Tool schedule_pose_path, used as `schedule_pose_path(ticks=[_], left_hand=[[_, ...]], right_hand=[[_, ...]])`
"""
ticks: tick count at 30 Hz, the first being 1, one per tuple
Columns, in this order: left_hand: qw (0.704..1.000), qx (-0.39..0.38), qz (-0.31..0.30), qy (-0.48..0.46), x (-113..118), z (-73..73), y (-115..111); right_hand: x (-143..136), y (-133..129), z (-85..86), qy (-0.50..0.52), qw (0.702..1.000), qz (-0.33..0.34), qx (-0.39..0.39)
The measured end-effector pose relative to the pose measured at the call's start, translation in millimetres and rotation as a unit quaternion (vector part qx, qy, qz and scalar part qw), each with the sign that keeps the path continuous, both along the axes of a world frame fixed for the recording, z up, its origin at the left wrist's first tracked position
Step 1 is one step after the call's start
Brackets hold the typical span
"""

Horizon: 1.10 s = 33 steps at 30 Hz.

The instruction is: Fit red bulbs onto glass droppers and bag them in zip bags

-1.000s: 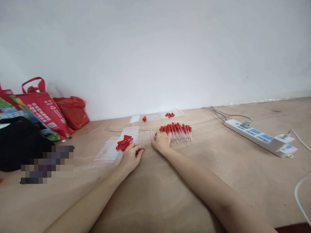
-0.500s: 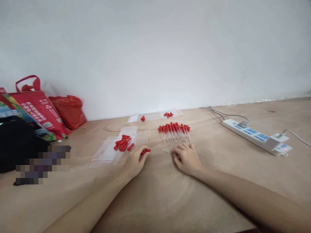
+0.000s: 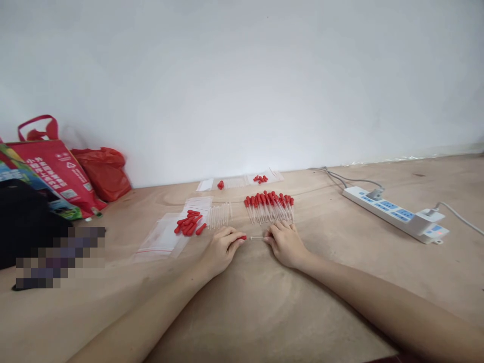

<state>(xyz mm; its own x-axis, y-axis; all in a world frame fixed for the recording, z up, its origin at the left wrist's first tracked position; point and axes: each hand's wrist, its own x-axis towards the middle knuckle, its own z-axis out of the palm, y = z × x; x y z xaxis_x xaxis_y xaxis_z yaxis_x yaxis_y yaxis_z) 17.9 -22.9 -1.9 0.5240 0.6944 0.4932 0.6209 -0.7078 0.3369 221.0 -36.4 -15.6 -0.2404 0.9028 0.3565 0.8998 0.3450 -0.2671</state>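
Note:
My left hand (image 3: 224,249) pinches a red rubber bulb (image 3: 243,237), whose end sticks out past the fingertips. Facing it, my right hand (image 3: 286,244) grips a thin clear tube (image 3: 257,238) pointing left. A small gap separates bulb and tube. Just beyond my right hand lies a row of droppers with red bulbs (image 3: 269,199) on clear tubes. Several bare clear tubes (image 3: 220,216) lie side by side beyond my left hand. Left of them, loose red bulbs (image 3: 189,223) rest on clear plastic bags (image 3: 159,237).
More bagged red bulbs (image 3: 260,179) and tubes lie by the wall. A white power strip (image 3: 393,212) with plugs and grey cables is at the right. At the left are a red printed bag (image 3: 64,171), a red plastic bag (image 3: 104,171) and a black item (image 3: 30,222).
My left hand has moved right, bringing the red bulb close to the tube's end. The tube in my right hand now lies more level. The view has shifted slightly.

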Motion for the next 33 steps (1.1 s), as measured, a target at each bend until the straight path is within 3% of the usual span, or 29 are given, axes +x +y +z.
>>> schedule_pose_path(ticks=[9,20,26,33], left_hand=[[0.999,-0.033,-0.004,-0.025,2.7,0.5,-1.9],[0.99,-0.111,-0.039,-0.074,2.8,2.5,-5.8],[0.996,-0.061,-0.058,-0.021,3.7,5.6,-8.9],[0.999,-0.025,-0.042,-0.014,3.5,4.5,-9.7]], right_hand=[[-1.7,-0.9,0.6,0.056,0.997,0.052,0.001],[4.0,1.8,5.8,0.14,0.969,0.205,-0.021],[7.1,4.5,6.2,0.089,0.977,0.195,-0.012],[3.6,-2.8,9.9,0.017,0.987,0.153,0.052]])
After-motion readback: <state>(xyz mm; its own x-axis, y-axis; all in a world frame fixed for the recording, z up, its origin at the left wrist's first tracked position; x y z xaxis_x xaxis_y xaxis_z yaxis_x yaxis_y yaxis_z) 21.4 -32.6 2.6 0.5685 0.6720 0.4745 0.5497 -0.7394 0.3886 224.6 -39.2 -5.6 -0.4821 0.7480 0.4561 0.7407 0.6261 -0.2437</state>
